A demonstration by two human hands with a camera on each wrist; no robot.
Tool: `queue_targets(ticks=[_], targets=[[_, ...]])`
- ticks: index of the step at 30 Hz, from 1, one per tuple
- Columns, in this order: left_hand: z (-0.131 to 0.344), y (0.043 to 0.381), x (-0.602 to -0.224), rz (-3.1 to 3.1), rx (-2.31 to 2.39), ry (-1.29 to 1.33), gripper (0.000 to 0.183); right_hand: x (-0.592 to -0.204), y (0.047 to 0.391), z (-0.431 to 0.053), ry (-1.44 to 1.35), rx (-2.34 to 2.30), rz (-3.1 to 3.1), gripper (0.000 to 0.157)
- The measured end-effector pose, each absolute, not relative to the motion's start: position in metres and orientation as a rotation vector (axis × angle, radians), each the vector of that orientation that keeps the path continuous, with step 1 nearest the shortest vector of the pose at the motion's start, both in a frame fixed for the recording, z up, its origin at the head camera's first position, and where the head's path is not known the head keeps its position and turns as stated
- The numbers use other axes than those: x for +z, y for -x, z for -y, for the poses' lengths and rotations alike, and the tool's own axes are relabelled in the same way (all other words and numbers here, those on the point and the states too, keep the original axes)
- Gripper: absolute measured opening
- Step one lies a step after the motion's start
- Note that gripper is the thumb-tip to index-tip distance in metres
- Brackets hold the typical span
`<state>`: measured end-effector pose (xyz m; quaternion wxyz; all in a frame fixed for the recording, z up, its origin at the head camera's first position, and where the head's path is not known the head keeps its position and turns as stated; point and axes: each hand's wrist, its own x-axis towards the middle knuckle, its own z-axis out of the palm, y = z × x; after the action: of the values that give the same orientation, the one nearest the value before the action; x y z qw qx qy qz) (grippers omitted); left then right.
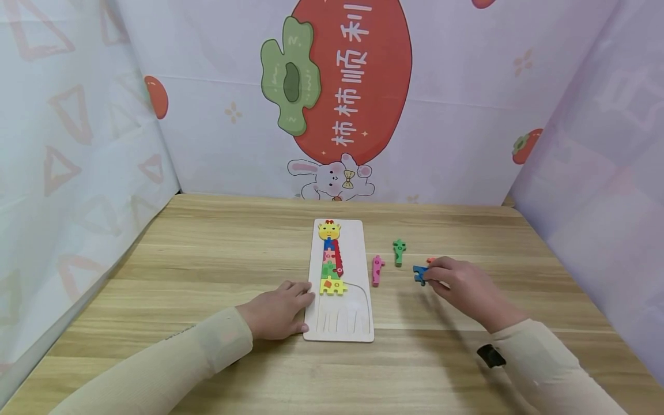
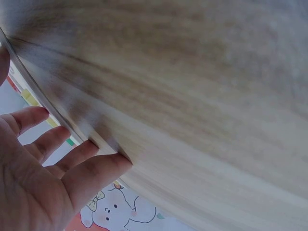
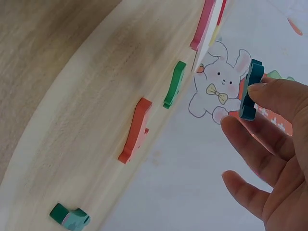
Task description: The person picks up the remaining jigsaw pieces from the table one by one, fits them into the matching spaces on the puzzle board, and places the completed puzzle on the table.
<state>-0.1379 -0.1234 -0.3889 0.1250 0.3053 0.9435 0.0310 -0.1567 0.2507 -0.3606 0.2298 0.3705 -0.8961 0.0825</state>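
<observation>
A white puzzle board (image 1: 353, 253) lies on the table with a partly filled giraffe. Its yellow head, red mane and several numbered body pieces sit in the upper part; the leg area below is bare. My left hand (image 1: 277, 310) rests at the board's left edge, and its spread fingers touch that edge in the left wrist view. To the right of the board, my right hand (image 1: 464, 288) pinches a blue puzzle piece (image 1: 419, 275) between thumb and fingers. The right wrist view shows this piece (image 3: 251, 90) lifted off the table, looking dark teal there.
Between the board and my right hand lie a pink piece (image 1: 376, 271) and a green piece (image 1: 399, 252). An orange piece (image 3: 135, 130) is mostly hidden behind the right hand in the head view. A teal piece (image 3: 70, 216) lies nearby. Printed cloth walls (image 1: 218, 138) enclose the table.
</observation>
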Motion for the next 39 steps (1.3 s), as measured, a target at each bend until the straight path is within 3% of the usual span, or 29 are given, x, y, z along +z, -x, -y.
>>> queue_targets(ticks=[39], targets=[[0.123, 0.140, -0.391, -2.737, 0.069, -0.859, 0.065, -0.371, 0.162, -0.209, -1.019, 0.287, 2.547, 0.016]])
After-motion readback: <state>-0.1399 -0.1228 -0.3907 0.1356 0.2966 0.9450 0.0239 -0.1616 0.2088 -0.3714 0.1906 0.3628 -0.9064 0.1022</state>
